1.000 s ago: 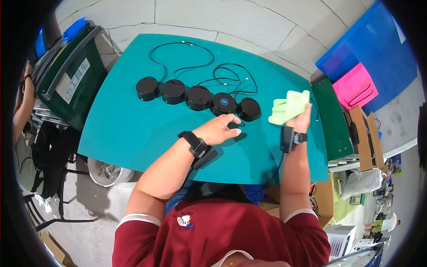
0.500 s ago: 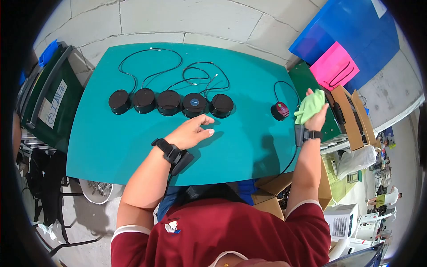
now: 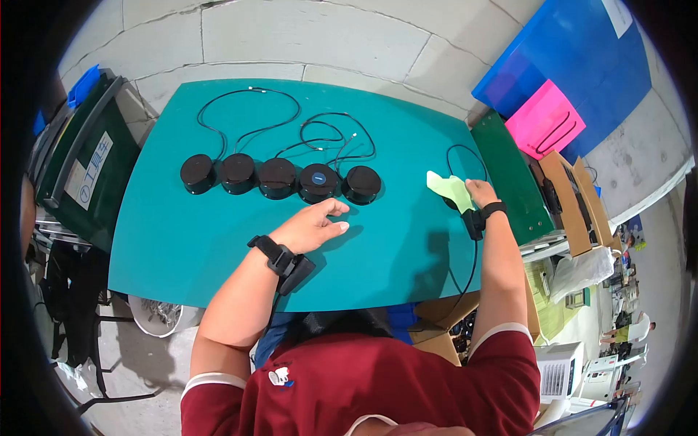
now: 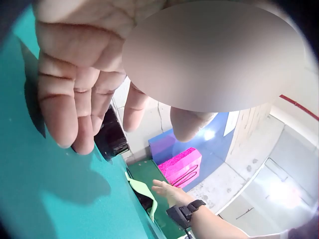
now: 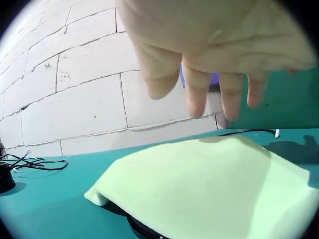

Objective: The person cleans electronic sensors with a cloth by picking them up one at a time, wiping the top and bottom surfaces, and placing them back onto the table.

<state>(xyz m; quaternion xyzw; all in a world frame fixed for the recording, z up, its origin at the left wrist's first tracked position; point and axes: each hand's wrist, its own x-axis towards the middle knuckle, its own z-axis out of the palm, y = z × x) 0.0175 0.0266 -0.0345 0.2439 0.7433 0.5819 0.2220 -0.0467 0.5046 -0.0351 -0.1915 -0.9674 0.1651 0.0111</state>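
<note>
A light green cloth [image 3: 452, 190] lies draped over a round black device [image 5: 142, 229] at the table's right side, hiding most of it. Just above the cloth hovers my right hand [image 3: 481, 193], its fingers straight and apart from the fabric in the right wrist view. My left hand [image 3: 313, 224] is held over the table with relaxed fingers and nothing in them. Beyond it stands a row of several round black devices with cables, the rightmost device [image 3: 361, 185] being nearest to its fingertips. A blue label marks the device [image 3: 318, 182] beside that one.
Thin black cables [image 3: 338, 134] loop across the back of the green table [image 3: 291, 269]. A green box [image 3: 512, 178], a pink bag [image 3: 545, 120] and an open carton [image 3: 571, 207] stand along the right. To the left is a dark green cart [image 3: 87, 156]; a wall closes the back.
My right hand has brought the cloth leftward onto the lone device, previously bare with a reddish top, and let go. My left hand stays near the row. The head view has shifted.
</note>
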